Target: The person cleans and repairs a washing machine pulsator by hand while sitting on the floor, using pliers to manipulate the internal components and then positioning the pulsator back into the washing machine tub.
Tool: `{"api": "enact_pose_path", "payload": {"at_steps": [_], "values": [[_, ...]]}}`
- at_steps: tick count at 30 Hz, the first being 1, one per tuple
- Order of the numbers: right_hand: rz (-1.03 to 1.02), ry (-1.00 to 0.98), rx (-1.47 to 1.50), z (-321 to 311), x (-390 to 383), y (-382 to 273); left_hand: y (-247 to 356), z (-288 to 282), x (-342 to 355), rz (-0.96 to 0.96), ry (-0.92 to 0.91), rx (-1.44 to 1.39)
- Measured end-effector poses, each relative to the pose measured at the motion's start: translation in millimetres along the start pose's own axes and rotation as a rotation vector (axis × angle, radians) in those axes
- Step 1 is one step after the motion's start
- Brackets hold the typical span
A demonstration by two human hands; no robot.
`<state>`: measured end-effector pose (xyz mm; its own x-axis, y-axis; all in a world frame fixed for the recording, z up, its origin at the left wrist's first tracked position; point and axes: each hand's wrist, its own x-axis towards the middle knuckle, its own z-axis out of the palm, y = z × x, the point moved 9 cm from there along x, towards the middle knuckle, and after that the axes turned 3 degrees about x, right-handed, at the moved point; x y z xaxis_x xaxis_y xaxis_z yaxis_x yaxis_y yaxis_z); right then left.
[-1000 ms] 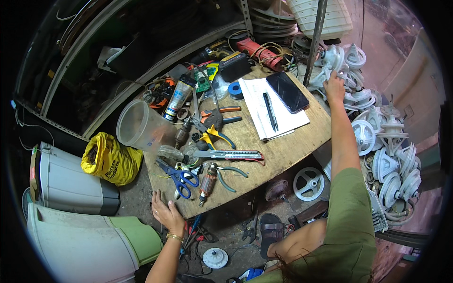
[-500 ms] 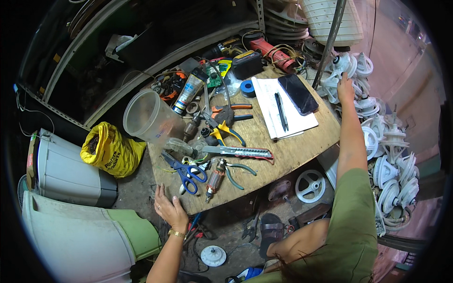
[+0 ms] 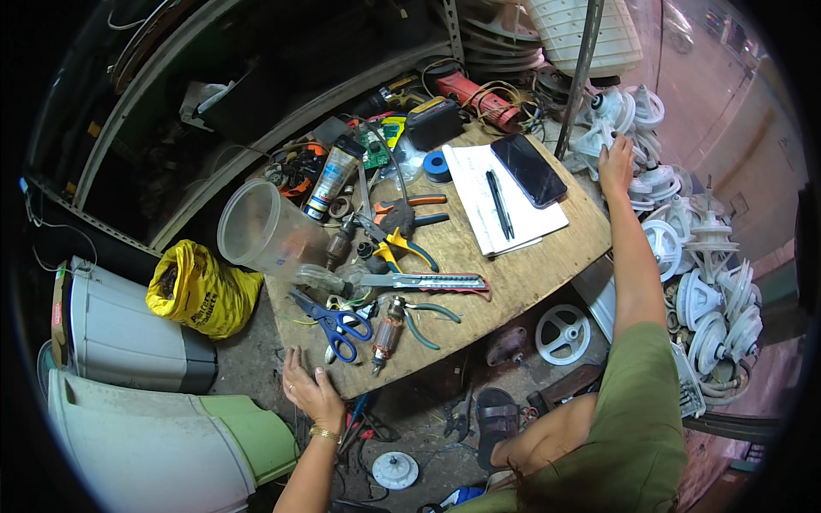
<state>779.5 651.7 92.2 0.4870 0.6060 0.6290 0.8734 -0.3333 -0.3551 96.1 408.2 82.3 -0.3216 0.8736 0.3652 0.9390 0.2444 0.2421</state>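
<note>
White moulded plastic part (image 3: 590, 143): beyond far right corner of wooden bench (image 3: 526, 269). Touched by half-curled right hand (image 3: 616, 168), cannot tell if gripped; with left hand (image 3: 313, 397) loosely open, empty, at near left corner.

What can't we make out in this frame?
- Whether the right hand grips the white part: head view, the hand itself hides the contact.
- Writing on the notepad: head view, too small and faint.
- Contents of the yellow bag: head view, bag wall and shadow hide them.
- Rest of the left forearm: head view, cut off by the lower edge.
</note>
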Motion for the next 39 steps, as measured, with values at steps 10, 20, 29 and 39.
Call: {"api": "enact_pose_path", "payload": {"at_steps": [10,20,29,39], "values": [[-0.019,-0.169,0.109,30.0,35.8,91.2,11.2,9.9,1.4,0.018,-0.025,-0.029],[0.197,-0.383,0.115,65.6,14.4,71.9,-3.1,1.6,-5.6,0.011,-0.034,0.023],[0.123,-0.420,0.003,57.2,-9.4,25.3,-6.1,-1.6,-5.5,0.012,0.001,0.031],[0.849,-0.247,0.932,102.3,69.9,115.0,-5.0,4.7,-3.8,-0.007,-0.035,0.029]]}}
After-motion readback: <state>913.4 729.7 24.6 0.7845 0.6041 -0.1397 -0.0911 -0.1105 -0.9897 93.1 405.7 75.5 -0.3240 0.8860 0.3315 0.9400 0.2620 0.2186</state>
